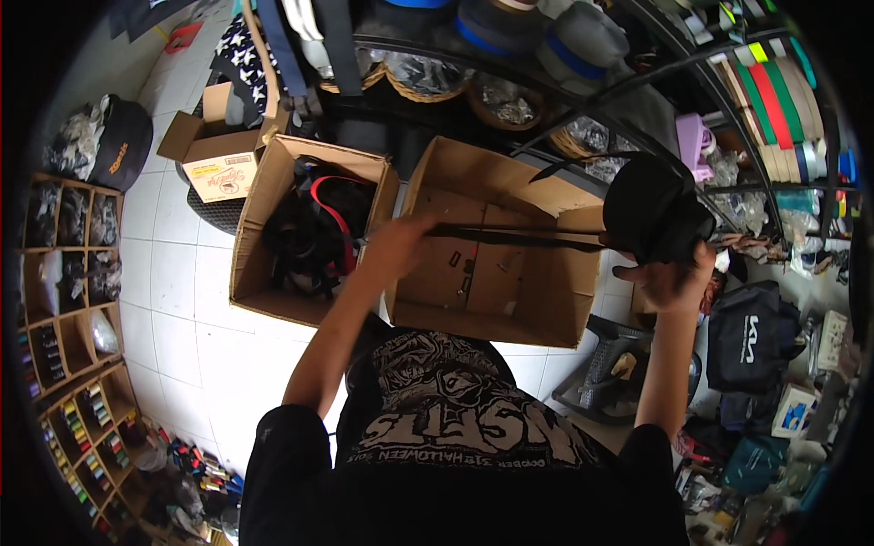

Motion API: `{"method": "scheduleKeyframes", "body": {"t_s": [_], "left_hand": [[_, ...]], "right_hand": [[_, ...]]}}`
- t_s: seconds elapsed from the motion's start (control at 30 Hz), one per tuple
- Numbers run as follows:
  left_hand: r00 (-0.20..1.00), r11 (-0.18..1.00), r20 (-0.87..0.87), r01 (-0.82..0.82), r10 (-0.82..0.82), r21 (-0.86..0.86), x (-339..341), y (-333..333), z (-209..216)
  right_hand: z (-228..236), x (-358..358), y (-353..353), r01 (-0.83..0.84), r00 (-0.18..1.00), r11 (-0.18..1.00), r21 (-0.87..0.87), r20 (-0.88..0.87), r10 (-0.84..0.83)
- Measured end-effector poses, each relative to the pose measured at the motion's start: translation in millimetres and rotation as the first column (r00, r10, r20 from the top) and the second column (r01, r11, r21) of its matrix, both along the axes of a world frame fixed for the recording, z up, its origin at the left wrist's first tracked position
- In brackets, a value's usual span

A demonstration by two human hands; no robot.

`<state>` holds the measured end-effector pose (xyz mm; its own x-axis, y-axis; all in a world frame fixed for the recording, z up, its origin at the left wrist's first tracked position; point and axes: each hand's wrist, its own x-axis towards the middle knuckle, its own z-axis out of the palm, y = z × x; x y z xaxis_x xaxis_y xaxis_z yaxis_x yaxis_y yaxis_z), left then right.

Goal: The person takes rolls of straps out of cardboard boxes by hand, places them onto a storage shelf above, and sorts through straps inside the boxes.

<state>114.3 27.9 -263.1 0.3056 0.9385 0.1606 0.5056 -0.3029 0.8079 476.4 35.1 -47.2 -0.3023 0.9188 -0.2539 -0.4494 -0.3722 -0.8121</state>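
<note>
My right hand (672,278) is raised at the right, its fingers round a thick black bundle (648,205) that looks like coiled webbing. From that bundle a flat black strap (519,238) stretches left, roughly level, to my left hand (401,244), which is closed on its end and slightly blurred. Beneath the strap lies an open cardboard box (496,314) with a few small dark pieces on its bottom. Left of it, close to my left hand, another open cardboard box (250,264) holds a tangle of black straps (300,237) and a red strap (333,211).
A smaller open carton (218,177) stands at the far left. Black metal shelving (437,47) with hats and baskets runs along the back. Wooden cubbies (68,300) line the left side. A black bag (754,337) and clutter fill the right. White floor tiles (182,314) show between.
</note>
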Motion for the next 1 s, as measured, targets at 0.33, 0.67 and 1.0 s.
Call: {"method": "scheduleKeyframes", "body": {"t_s": [0.33, 0.67, 1.0], "left_hand": [[0.985, 0.994, -0.139, -0.106, 0.1, -0.04, -67, -6, 44], [0.982, 0.951, 0.181, 0.01, 0.049, -0.309, -73, -34, 92], [0.952, 0.952, 0.043, 0.306, -0.304, -0.033, -27, -29, 44]], "right_hand": [[-28, -6, 14, 0.278, 0.955, 0.955, 0.099, -0.134, -0.264], [9, 2, 55, 0.623, 0.767, 0.718, 0.31, -0.061, -0.639], [199, 221, 58, 0.557, 0.782, 0.579, 0.595, -0.141, -0.607]]}}
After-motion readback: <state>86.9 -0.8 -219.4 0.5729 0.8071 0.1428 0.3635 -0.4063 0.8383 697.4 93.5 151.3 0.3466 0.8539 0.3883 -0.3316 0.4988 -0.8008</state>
